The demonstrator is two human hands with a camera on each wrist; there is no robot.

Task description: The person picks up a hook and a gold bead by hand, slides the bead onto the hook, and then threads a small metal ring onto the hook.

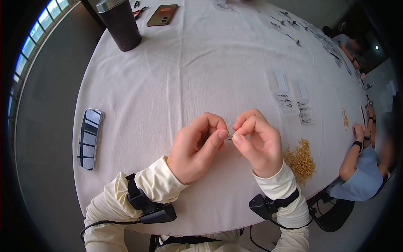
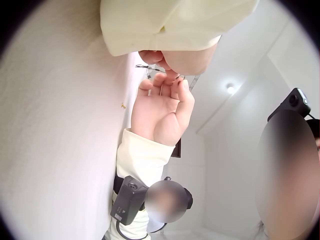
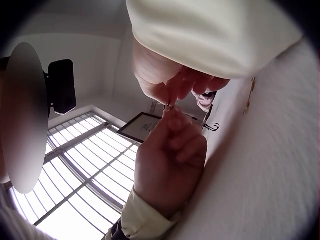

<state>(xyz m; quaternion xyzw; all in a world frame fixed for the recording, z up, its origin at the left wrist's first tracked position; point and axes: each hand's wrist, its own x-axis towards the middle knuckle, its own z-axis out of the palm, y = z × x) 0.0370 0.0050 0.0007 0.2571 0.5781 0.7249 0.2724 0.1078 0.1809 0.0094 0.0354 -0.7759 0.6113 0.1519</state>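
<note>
Over the near part of the cloth, my left hand (image 1: pixel 195 147) and right hand (image 1: pixel 262 145) meet fingertip to fingertip. Between them is a small metal piece (image 1: pixel 229 137), pinched by thumb and forefinger on both sides and mostly covered by the fingers. In the right wrist view, dark curved hooks (image 3: pixel 212 126) like fish hooks stick out beside the hands. A thin dark wire-like end (image 2: pixel 143 66) shows by the fingers in the left wrist view. A thin gold-coloured piece (image 3: pixel 249 96) lies on the cloth below the hands.
A pile of gold-coloured bits (image 1: pixel 300 161) lies right of my right hand. Two clear boxes (image 1: pixel 289 110) (image 1: pixel 306 118) of small dark hook-like pieces sit beyond it. A phone (image 1: pixel 89 138) lies left; a dark tumbler (image 1: pixel 119 27) and another phone (image 1: pixel 163 15) stand farther back. People sit at right.
</note>
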